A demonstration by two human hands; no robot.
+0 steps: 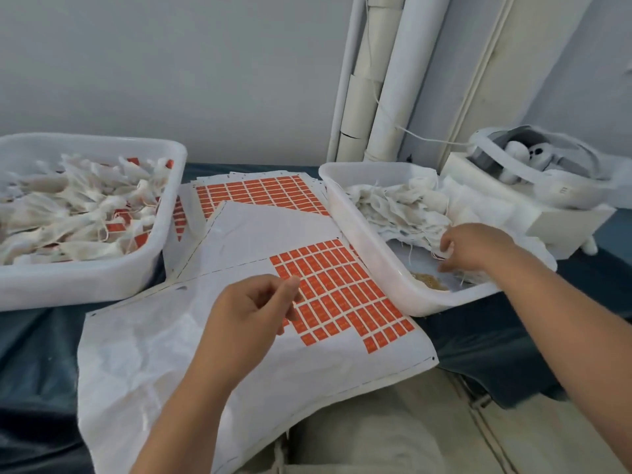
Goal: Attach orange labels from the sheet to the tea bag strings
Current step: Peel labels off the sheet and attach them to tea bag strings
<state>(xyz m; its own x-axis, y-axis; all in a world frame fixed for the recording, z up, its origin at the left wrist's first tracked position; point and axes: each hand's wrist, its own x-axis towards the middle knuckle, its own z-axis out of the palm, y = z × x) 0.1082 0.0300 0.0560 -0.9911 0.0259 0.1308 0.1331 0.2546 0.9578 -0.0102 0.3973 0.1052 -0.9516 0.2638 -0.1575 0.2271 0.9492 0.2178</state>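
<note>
Left hand [253, 309] hovers over the orange labels [342, 295] on the sheet [154, 354], fingers [290, 286] pinched together (too blurry to tell if a label's in there). Right hand [475, 248] pinches tea bags [403, 206] in the right tub [359, 234].

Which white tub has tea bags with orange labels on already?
The left tub: orange labels show among its bags. The right tub, where the right hand reaches, holds plain-looking bags.

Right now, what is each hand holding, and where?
Right hand grips white gauze tea bags by their near edge; left hand: blurred pinch, cannot tell.
</note>
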